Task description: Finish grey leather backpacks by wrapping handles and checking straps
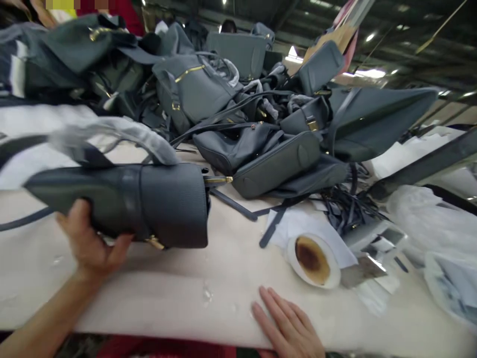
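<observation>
A dark blue-grey handbag point(171, 204) lies tipped on its side at the left, its rounded handles point(160, 144) wrapped in thin pale film. My left hand point(91, 238) grips the bag's lower edge, thumb and fingers closed around it. A gold zip end point(219, 180) sticks out from the bag's right end, and a gold clasp point(154, 242) shows at its underside. Lower right of centre, my right hand point(286, 323) rests flat on the pale table point(179, 298) with fingers stretched out, holding nothing.
A big heap of similar handbags point(197, 89) covers the far side. Toward the right are a white dish point(333, 273) with brown residue, a bundle of dark straps point(346, 214), crumpled clear plastic point(428, 223) and a plastic-lined tub point(447, 288). Loose strap pieces point(272, 228) lie mid-table.
</observation>
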Tool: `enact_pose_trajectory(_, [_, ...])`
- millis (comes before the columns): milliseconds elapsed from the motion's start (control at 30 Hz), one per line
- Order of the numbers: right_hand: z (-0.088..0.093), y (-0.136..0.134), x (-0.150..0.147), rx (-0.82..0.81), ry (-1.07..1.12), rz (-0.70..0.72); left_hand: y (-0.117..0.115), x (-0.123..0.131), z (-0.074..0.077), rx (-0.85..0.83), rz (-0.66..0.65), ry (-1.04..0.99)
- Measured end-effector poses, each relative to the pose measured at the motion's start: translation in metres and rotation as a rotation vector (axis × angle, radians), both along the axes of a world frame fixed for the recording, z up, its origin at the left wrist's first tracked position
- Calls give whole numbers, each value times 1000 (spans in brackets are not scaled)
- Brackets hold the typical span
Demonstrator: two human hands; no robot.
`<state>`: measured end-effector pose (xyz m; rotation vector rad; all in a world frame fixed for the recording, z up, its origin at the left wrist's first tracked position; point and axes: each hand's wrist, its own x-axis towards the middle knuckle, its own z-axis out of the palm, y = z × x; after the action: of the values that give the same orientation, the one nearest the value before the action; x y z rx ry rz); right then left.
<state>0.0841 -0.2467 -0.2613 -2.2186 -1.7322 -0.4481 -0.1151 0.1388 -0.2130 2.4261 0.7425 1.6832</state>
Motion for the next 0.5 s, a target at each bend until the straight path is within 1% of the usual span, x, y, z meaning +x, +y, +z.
enact_pose_trajectory(33, [3,-1,1,11,-17,31,4,7,0,118,3,26])
enact_pose_trajectory(67, [5,-1,2,27,-28,57,6,12,1,181,8,54])
enact_pose_trajectory(100, [7,-2,3,44,-29,76,6,15,3,205,23,63])
enact_pose_trajectory(167, [10,0,3,85,28,70,4,15,7,190,35,66])
enact_pose_trajectory(233, [16,12,3,124,172,17,0,13,10,158,33,52])
enact_pose_trajectory(300, [26,39,2,136,341,0,-2,11,10,124,30,54])
enact_pose_trajectory(367, [40,79,-3,117,452,40,-3,10,10,87,25,65])
enact_pose_trajectory(433, [57,119,-13,53,473,126,-3,8,9,61,8,67])
enact_pose_trajectory(467, [66,132,-19,-3,477,185,-3,7,10,55,-2,65])
enact_pose_trajectory(500, [74,139,-26,-77,491,243,-3,7,10,51,-12,63])
